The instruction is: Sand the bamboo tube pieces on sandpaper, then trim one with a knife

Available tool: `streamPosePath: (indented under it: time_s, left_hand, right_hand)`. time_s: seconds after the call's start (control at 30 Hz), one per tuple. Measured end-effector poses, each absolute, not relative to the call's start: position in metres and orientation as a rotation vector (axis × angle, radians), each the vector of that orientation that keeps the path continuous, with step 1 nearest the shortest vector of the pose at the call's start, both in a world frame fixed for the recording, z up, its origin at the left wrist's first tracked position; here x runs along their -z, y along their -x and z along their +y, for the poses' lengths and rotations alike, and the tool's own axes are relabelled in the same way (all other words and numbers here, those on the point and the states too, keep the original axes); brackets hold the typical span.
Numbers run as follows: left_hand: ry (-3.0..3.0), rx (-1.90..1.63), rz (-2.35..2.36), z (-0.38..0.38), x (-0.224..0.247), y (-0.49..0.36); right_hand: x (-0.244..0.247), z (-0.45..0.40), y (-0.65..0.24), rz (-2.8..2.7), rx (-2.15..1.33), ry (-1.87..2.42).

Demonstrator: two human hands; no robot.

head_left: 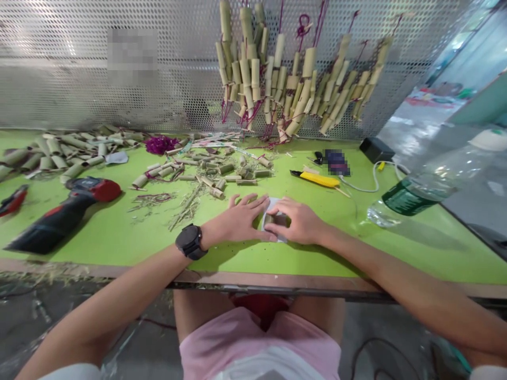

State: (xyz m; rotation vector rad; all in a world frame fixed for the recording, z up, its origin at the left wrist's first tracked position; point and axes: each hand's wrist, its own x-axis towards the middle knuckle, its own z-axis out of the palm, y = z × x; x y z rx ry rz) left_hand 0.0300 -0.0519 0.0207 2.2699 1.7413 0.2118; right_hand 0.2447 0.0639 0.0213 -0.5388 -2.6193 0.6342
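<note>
A: Grip state, both hands?

B: Left hand (237,219) lay flat, fingers spread, palm down on the worktop (119,237), its fingertips on the left edge of a white sheet (273,203). It enclosed nothing. Right hand (299,221) was curled over the same sheet, fingertips pressing a short bamboo piece (270,218) against it; whether the fingers fully closed round the piece, cannot tell.

A: Position of the sheet?

B: Near the front edge of the worktop, centre, between the two hands and partly under them. A black watch (190,241) sat on the left wrist.

A: Surroundings?

B: Just behind the hands, loose bamboo cuts (214,174) and shavings (186,208). Yellow knife (315,178) to the right rear, white cable (368,186) beyond it. Clear bottle (431,182) lay tilted at far right. Red-and-black drill (65,211) lay on its side at left, well apart. More bamboo tubes (63,150) were heaped far left. Strung bamboo bundles (285,79) hung on the perforated panel (79,79) behind.
</note>
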Motion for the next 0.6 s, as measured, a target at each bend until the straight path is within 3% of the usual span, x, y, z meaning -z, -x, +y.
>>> streamPosePath:
  time_s: [0.2,0.33,0.5,0.6]
  left_hand:
    - [-2.226,-0.181,1.772,-0.052,-0.026,-0.031]
    - [-2.187,-0.101,1.785,-0.052,-0.031,-0.032]
    - [-2.156,-0.1,1.821,-0.051,-0.034,-0.034]
    - [-2.152,-0.081,1.817,-0.05,-0.034,-0.034]
  right_hand:
    - [-0.021,0.063,-0.244,-2.582,-0.522,0.721]
    - [-0.021,0.061,-0.243,-2.683,-0.617,0.468]
    - [-0.025,0.066,-0.242,-2.644,-0.421,0.757]
    - [-0.025,0.062,-0.243,-2.686,-0.547,0.565]
